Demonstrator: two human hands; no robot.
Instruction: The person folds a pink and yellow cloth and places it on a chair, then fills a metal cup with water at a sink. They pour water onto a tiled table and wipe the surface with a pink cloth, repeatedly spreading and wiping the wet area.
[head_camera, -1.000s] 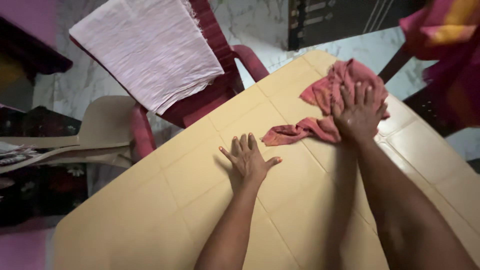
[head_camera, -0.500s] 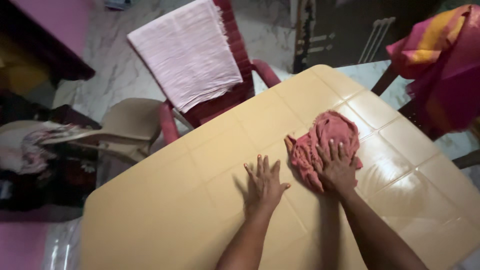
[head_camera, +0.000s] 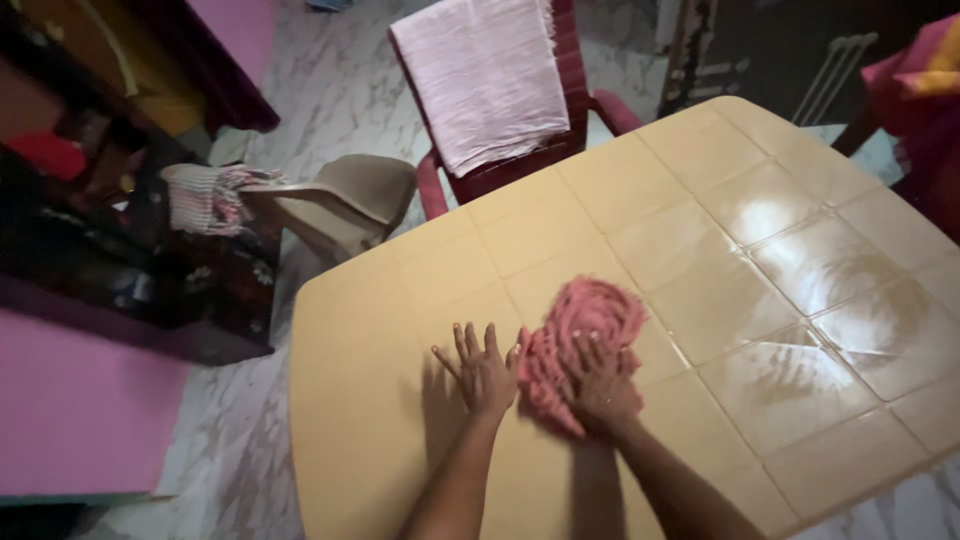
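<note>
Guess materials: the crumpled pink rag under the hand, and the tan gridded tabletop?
Crumpled pink rag: soft woven or knitted cloth, matte; it bunches into folds under the right hand. Tan gridded tabletop: probably moulded plastic, glossy; streaky glare, moulded grooves.

Both hands flat, fingers spread: left, right.

The table is pale yellow with a grid of square panels, shiny with wet streaks on one side. The cloth on it is pink-red. The chair is dark red, and the towel draped over it is light pink with fine stripes. A second chair is beige. The floor is white marble with grey veins.
</note>
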